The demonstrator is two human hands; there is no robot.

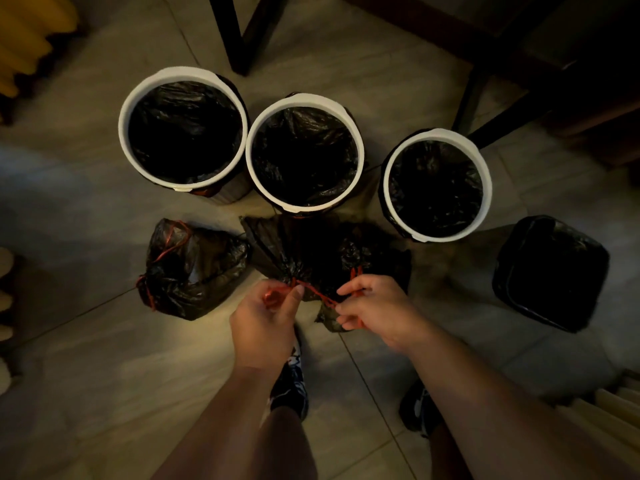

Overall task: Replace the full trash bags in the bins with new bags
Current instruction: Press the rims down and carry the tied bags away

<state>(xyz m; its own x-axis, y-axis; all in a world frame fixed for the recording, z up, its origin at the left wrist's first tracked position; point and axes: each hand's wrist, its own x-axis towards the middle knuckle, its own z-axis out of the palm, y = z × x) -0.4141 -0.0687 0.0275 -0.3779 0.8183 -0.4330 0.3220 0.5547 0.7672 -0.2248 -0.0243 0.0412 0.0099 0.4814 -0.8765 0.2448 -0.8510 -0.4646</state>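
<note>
- 6 o'clock, nearest: 2 dark shoes, left shoe (pixel 291 382) and right shoe (pixel 417 407), on the tiled floor (pixel 104 375), partly covered by the forearms.
- Just above centre-bottom: left hand (pixel 266 320), fingers curled, pinching a loop of the red drawstring (pixel 318 294) between thumb and fingers.
- At 4 o'clock from it: right hand (pixel 374 306), fingertips clamped on the other end of the same cord, which runs taut between the 2 hands.
- Centre: full bag (pixel 294 247), black, neck gathered where the cord enters. It lies on the floor directly below the bins. Dark plastic at its 3 o'clock side; cannot tell whether that is a separate bag.
- 9 o'clock of it: tied bag (pixel 190 268), black with red cord round its neck, apart from the hands.
- 3 o'clock: square black bin (pixel 588 271), lined in black.
- Beyond, a row of 3 round white-rimmed bins, each lined with black plastic: left bin (pixel 123 133), middle bin (pixel 250 155), right bin (pixel 487 188). The middle bin's near rim is just beside the full bag.
- 12 to 2 o'clock, farthest: dark table legs (pixel 232 32) behind the bins.
- 10 o'clock corner: yellow ridged object (pixel 27 39), blurred.
</note>
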